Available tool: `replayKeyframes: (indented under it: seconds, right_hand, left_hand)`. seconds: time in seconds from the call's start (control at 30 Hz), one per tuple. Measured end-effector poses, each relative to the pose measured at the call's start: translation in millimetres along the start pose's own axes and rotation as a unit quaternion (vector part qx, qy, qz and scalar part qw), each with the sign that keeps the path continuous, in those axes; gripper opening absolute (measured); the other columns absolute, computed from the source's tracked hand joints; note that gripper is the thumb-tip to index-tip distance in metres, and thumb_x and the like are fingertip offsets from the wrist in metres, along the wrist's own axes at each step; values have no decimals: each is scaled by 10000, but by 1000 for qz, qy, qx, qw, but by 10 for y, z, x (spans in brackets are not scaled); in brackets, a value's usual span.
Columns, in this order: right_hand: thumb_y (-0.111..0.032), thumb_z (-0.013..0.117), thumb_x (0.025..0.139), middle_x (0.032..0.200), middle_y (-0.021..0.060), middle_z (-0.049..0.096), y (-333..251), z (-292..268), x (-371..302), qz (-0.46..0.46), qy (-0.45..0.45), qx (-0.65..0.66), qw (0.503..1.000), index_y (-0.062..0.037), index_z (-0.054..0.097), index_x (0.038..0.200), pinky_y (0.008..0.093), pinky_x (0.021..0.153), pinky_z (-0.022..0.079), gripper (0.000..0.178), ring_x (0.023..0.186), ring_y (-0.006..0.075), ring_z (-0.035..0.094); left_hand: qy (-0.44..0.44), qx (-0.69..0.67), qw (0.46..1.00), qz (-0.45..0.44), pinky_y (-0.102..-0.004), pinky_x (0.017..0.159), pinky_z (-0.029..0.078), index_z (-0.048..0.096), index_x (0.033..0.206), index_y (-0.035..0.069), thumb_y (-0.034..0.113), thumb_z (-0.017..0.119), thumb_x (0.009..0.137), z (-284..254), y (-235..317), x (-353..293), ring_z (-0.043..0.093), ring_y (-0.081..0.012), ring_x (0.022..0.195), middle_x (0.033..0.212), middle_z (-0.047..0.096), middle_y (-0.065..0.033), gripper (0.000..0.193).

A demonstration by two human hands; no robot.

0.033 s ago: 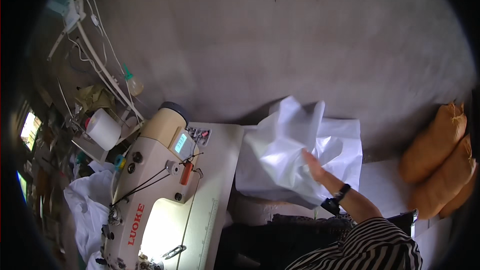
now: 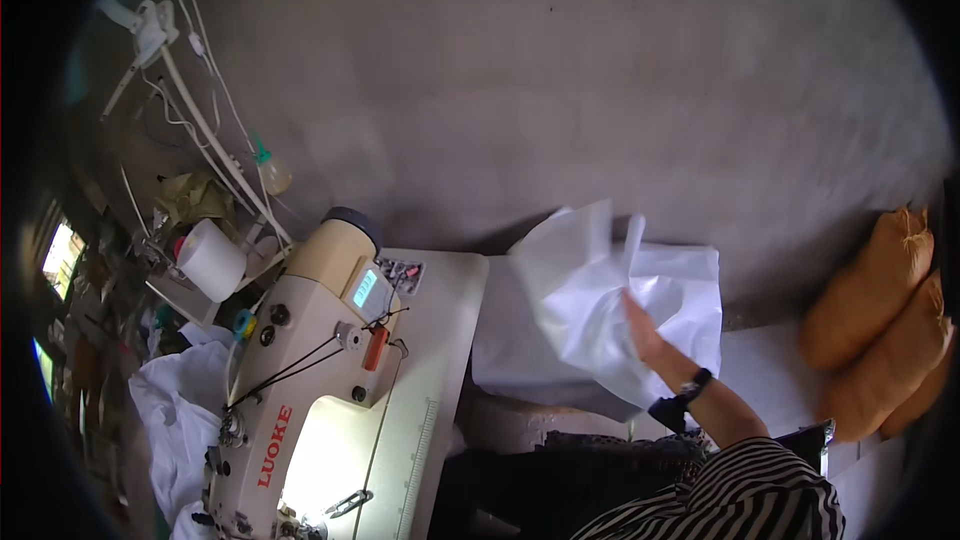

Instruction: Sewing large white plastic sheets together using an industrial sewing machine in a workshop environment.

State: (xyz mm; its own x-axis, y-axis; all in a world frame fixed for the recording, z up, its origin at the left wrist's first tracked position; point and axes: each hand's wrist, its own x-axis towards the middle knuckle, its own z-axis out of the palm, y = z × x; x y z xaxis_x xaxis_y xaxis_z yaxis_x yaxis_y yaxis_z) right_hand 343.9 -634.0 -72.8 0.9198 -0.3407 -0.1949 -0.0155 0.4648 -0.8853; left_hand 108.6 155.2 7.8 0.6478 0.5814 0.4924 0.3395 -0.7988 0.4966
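My right hand [image 2: 643,328], below a black wristwatch and a striped sleeve, reaches up from the lower right. It is closed on a shiny white sheet [image 2: 572,290], thin and creased like plastic or coated cloth. Part of this sheet stands raised and folded over to the left of the hand. My fingers are partly hidden by the sheet and slightly blurred. Beneath lies more white sheeting [image 2: 685,270], spread flat beside the sewing table [image 2: 455,290]. My left hand is out of view.
A cream sewing machine [image 2: 300,340] with a lit lamp stands on the left; small metal snips [image 2: 349,503] lie on its bed. A white thread cone [image 2: 212,260] and white cloth [image 2: 178,410] are beyond it. Stuffed orange sacks [image 2: 870,285] lean at the right, near the grey wall [image 2: 560,90].
My right hand has shifted slightly right and down with the white sheet. The raised part of the sheet has changed its folds and swung a little to the right.
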Motion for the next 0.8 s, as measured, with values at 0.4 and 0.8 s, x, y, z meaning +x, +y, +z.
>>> replayKeyframes:
  seconds: [0.4,0.8]
  right_hand:
    - [-476,545,992,1255,101,669,-2406,2566,-2270,203,-396,230,866,-61,608,1297,425,1023,501,519,1128,247,650]
    - [-396,406,1070,1550,187,360,276,6533,-5872,10,-697,207,686,62,360,1469,381,1195,262,609,1456,279,312]
  left_hand:
    - [58,-154,986,4,-408,789,524,647,1122,-81,266,621,980,-623,101,-316,655,-307,882,1006,698,-225,375]
    - [172,-148,974,-17,-433,801,514,650,1114,-55,238,589,980,-2169,303,-421,665,-336,895,982,699,-217,328]
